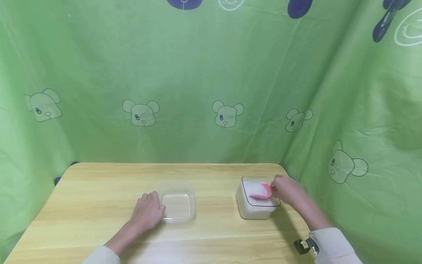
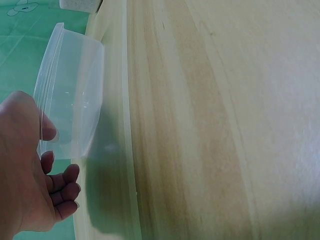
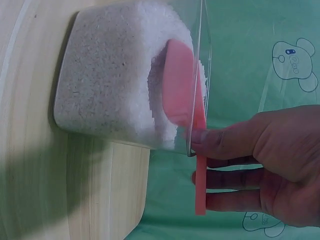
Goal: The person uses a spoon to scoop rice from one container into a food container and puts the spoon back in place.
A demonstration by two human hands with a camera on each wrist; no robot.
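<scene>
A pink scoop (image 3: 179, 85) lies over white rice (image 3: 112, 70) inside a clear square canister (image 1: 258, 211) on the right of the table. My right hand (image 1: 286, 190) grips the scoop's handle (image 3: 200, 185) at the canister's rim, thumb on one side and fingers on the other. On the left, a clear shallow plastic container (image 1: 179, 201) stands with nothing inside. My left hand (image 1: 148, 211) pinches its left wall at the rim, the thumb and a finger on either side in the left wrist view, the other fingers curled below.
Both containers stand on a light wooden table (image 1: 99, 205), with a stretch of tabletop between them. A green curtain (image 1: 184, 73) with bear faces hangs behind the table and along both sides. A small black device (image 1: 301, 246) is fixed by the right sleeve.
</scene>
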